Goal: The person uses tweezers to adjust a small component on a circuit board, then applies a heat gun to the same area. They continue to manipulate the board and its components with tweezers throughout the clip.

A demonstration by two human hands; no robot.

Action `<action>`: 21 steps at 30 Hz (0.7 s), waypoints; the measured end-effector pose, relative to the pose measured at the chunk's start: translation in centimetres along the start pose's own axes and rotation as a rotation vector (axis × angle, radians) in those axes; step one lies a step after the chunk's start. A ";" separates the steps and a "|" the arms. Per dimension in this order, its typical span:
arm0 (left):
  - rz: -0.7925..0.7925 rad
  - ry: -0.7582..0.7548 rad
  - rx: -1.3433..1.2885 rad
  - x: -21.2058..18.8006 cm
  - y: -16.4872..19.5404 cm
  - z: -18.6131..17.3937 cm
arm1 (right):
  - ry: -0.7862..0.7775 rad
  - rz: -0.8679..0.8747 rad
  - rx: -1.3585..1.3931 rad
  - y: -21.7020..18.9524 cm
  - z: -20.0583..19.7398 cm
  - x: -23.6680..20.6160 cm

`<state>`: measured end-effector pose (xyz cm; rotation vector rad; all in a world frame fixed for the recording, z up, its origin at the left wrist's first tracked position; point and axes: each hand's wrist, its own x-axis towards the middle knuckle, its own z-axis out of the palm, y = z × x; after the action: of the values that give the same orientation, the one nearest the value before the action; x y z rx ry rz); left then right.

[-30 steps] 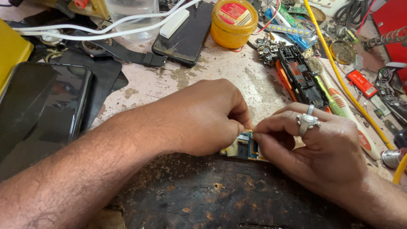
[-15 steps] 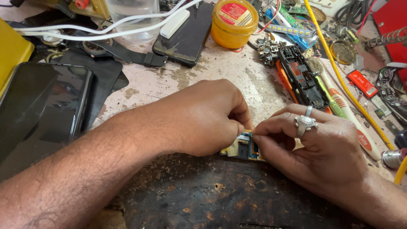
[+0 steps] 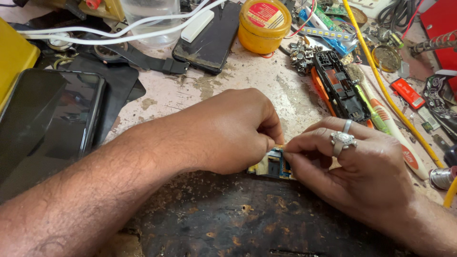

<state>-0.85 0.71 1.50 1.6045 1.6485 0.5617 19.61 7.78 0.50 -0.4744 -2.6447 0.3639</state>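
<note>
Little change since a second ago: both hands have stayed pinched together at the front of the bench; the small yellowish tab between the fingertips sits slightly lower and the board shows a bit more.

Left hand (image 3: 228,131) curled nearly closed, thumb and forefinger nipping a small yellowish strip (image 3: 279,146), looks like a flex tab; right hand (image 3: 359,176), ringed, fingers bunched tight, meets it from the other side on the same strip; whether it truly grips or just steadies, cannot tell.

Small circuit board (image 3: 272,166), blue and yellow, lies directly under the fingertips, at the edge of the dark worn mat (image 3: 228,223), mostly hidden by both hands.

Handling, my read: board is light, stiff, fragile; hold by the edges, not the components; the strip looks thin, soft, easy to tear, so pinch near its end and avoid twisting.

Containers: round yellow tin (image 3: 264,24) at the back, lid on, contents hidden; clear plastic jar (image 3: 150,19) behind the white cables (image 3: 95,35), contents not visible; small open round tin (image 3: 386,57) to the right holds grubby brownish residue.

Around: dark phones (image 3: 47,119) on the left; another phone (image 3: 212,38) face down under a white bar; black phone frame (image 3: 340,85) over an orange part; toothbrush (image 3: 385,123); yellow cable (image 3: 381,81).
</note>
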 end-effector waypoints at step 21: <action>0.018 0.007 0.004 0.2 -0.1 0.1 | 0.013 0.011 -0.054 -0.2 0.0 0.2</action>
<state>-0.78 0.85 1.31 1.6234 1.6433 0.5740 19.42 7.69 0.67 -0.5068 -2.6459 0.2922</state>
